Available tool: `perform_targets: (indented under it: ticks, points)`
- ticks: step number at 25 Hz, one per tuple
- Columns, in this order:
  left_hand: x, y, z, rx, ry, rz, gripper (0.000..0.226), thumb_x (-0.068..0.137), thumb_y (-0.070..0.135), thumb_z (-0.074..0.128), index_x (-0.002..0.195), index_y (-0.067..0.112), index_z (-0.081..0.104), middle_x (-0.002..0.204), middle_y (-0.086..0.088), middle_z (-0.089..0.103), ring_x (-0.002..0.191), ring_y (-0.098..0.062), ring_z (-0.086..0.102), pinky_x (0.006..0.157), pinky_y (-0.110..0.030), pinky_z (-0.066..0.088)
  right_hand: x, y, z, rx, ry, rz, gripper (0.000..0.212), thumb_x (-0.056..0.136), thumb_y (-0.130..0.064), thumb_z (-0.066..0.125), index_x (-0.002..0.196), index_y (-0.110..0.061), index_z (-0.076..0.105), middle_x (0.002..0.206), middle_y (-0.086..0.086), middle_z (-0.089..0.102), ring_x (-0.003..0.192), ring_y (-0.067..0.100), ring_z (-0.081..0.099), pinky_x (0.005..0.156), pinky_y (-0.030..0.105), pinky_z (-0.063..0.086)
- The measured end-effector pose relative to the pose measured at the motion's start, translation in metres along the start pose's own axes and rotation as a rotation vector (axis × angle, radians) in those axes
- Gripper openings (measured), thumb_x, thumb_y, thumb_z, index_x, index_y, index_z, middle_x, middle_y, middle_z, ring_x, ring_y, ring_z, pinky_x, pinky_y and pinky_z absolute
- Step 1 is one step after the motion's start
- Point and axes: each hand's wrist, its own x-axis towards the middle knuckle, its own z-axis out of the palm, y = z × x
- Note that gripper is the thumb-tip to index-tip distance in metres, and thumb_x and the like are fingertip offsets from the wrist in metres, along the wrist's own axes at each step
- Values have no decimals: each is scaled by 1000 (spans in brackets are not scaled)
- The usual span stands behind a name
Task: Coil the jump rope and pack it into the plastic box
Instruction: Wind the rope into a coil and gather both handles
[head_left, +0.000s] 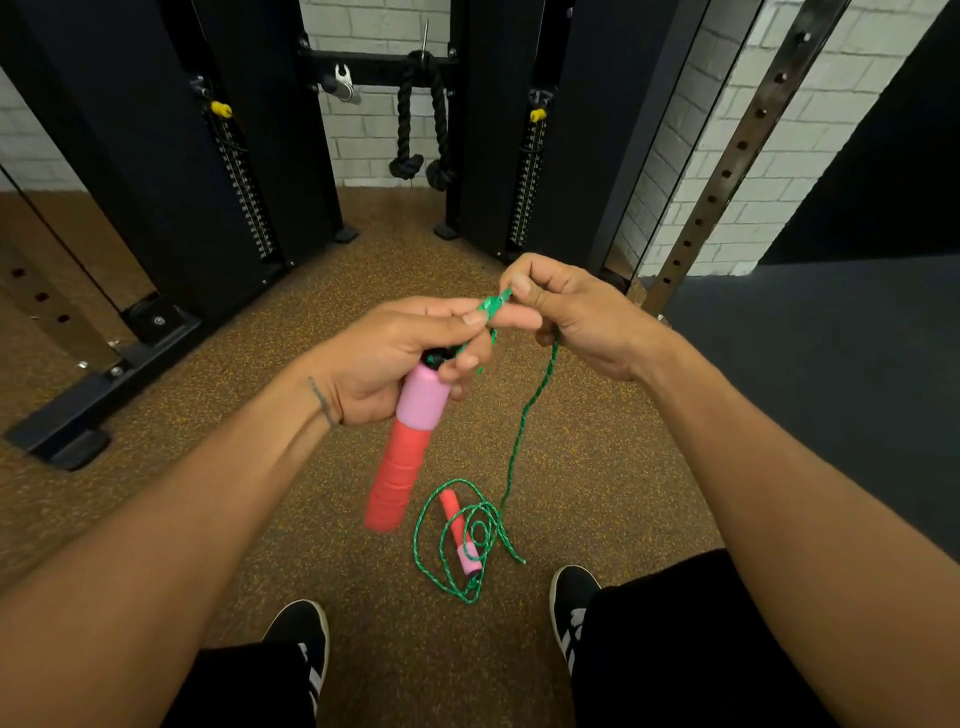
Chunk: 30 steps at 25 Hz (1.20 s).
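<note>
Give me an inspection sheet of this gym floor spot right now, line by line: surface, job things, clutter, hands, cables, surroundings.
Surface: brown speckled floor, dark mat on the right.
Job's things: green rope hangs from the hands to a loose pile on the floor; one pink handle is held, the other handle lies in the pile; no plastic box seen.
Clutter: nothing seen.
Hands: left hand grips the held handle; right hand pinches the rope near it.
Cables: black twisted rope hanging on the machine.
Surroundings: black weight machine, white brick wall, the person's black shoes.
</note>
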Motion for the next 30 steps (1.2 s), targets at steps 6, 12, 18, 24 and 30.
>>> perform_targets:
  ticks: [6,12,18,24,30]
  points:
    - [1,1,0,-204,143,131,43,98,11,42,140,10,52,101,0,73,77,-9,60,63,-23,50,0,15,23,-138,-163,232,26,103,-36,47,96,-16,63,62,-6,42,52,7,36,53,27,30]
    - [9,-4,-8,28,462,104,44,102,12,47,145,17,46,119,0,73,91,-3,70,63,-26,59,-6,-2,48,-527,-292,129,25,103,-33,50,84,-31,65,68,-4,54,58,9,50,54,25,43]
    - [8,-5,-13,135,437,72,42,101,6,47,142,13,48,123,-6,70,93,-4,72,73,-19,56,-12,-23,36,-324,-271,84,21,96,-30,63,82,-22,76,55,-11,48,55,7,42,53,24,35]
    - [1,-9,-6,275,296,-50,32,104,9,38,129,14,57,108,-4,77,82,-6,72,77,-16,52,-13,-33,20,-78,-48,-79,19,101,-23,55,85,-17,64,60,-13,54,47,2,31,47,20,23]
    - [-1,2,10,93,222,-9,34,103,16,38,131,6,55,106,-16,75,68,-8,69,61,-13,51,-9,-27,16,-32,79,-105,15,104,-16,48,92,-14,55,69,-9,56,54,-2,45,45,8,34]
